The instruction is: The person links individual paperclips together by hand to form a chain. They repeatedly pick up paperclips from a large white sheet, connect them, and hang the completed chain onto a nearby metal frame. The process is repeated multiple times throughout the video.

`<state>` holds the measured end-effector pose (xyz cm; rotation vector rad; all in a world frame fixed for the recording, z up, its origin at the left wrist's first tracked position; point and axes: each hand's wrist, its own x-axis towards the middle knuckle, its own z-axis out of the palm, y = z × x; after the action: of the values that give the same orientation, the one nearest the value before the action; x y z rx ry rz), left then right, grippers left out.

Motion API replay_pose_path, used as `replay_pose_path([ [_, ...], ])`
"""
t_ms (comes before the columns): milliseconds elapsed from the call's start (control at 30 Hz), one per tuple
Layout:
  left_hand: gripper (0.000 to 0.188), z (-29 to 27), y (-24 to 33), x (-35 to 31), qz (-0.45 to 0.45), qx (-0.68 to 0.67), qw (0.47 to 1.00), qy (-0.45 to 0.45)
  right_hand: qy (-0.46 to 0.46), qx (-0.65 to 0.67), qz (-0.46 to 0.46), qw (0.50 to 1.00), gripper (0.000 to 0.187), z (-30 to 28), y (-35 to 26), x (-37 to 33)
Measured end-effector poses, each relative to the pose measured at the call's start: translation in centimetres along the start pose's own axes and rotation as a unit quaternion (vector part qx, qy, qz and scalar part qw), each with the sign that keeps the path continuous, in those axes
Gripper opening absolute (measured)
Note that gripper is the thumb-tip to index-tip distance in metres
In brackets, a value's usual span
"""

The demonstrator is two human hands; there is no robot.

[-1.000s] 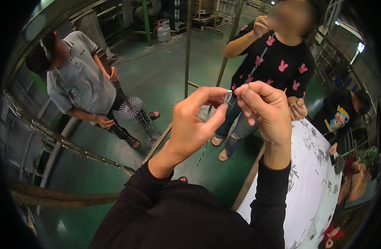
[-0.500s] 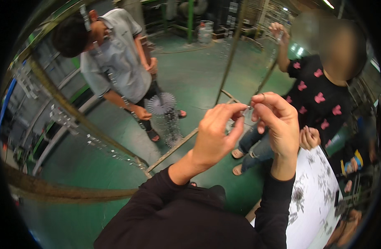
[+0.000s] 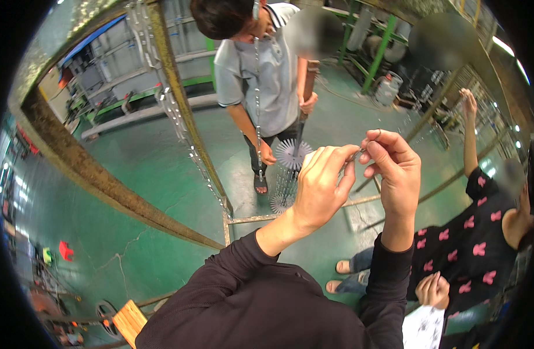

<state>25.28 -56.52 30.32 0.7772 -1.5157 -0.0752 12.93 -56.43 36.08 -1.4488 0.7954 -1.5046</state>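
Out in front of my chest, my left hand and my right hand meet fingertip to fingertip, both pinched. Between the thumbs and forefingers is a small metal piece, mostly hidden by the fingers, so its exact shape cannot be made out. A thin curved wire or ring shows at the top of my right forefinger. Beyond my hands a person in a grey shirt stands by a hanging strand of small metal pieces. That person holds a rod above a white, spoked round rack with metal strands beneath it.
A rusty metal frame runs around me on the left, with shiny strands hanging by its post. On the right stands a person in a black patterned shirt, one arm raised. A white sheet with dark small pieces lies lower right.
The view has swung to the left, so the grey-shirted person appears more central and most of the white sheet has left the picture. Both my hands stay pinched together on the small piece.
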Motion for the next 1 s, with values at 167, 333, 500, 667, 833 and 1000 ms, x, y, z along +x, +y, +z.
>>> replay_pose_path([
  [167,0.03,-0.5,-0.8,1.7,-0.005,0.089,0.995,0.046,-0.081,0.01,-0.016,0.997,0.016,1.1,0.6,3.5],
  [333,0.036,-2.0,-0.6,2.8,-0.008,0.137,0.986,0.096,-0.15,0.006,-0.047,0.988,0.018,2.4,-0.3,7.5],
  [500,0.039,-5.5,1.1,0.8,0.002,0.179,0.979,0.102,-0.195,0.03,-0.119,0.973,0.02,4.6,-1.5,12.2],
  [667,0.035,-8.4,3.0,-2.4,-0.02,0.195,0.976,0.094,-0.233,0.065,-0.156,0.958,0.028,7.0,-3.2,16.0],
  [833,0.031,-10.4,4.1,-5.2,-0.054,0.218,0.97,0.089,-0.26,0.13,-0.157,0.944,0.026,8.9,-3.9,19.4],
  [1000,0.027,-11.9,4.2,-7.4,-0.096,0.191,0.975,0.067,-0.223,0.148,-0.111,0.957,0.027,10.8,-4.8,21.3],
])
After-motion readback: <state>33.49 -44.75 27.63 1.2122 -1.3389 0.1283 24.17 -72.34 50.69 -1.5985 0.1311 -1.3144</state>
